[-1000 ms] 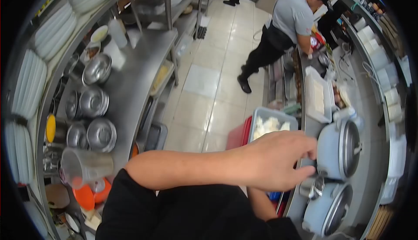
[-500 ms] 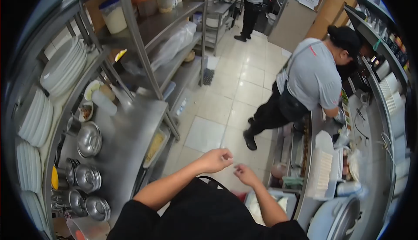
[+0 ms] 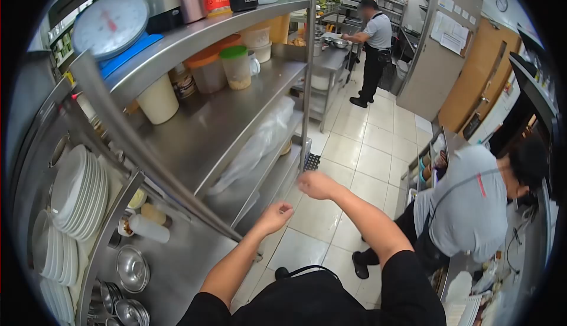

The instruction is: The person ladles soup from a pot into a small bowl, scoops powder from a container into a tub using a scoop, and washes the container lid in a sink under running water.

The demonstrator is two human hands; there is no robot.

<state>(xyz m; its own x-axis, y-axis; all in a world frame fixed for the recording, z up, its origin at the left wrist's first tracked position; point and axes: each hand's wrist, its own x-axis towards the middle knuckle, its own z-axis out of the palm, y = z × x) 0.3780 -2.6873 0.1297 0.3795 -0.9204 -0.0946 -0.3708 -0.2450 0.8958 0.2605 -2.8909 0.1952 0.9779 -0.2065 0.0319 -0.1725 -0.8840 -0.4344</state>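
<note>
Both of my hands hang in the air over the tiled floor [image 3: 339, 208], touching nothing. My left hand [image 3: 274, 218] has its fingers curled in, beside the lower shelves of a steel rack [image 3: 236, 143]; nothing can be made out in it. Higher up and to the right is my right hand [image 3: 318, 185], blurred at the fingertips, its fingers bent downward. A long plastic-wrapped bundle [image 3: 258, 143] lies on the rack just beyond the hands.
A co-worker [image 3: 466, 202] bends over the right counter, close to my right arm. Another person [image 3: 376, 48] stands at a far table. Stacked plates [image 3: 80, 196] and steel bowls [image 3: 132, 268] are at left. A scale [image 3: 111, 24] tops the rack.
The view has swung up and forward along the aisle. My hands have moved from over the floor closer to the rack, and the near co-worker appears further right and lower.
</note>
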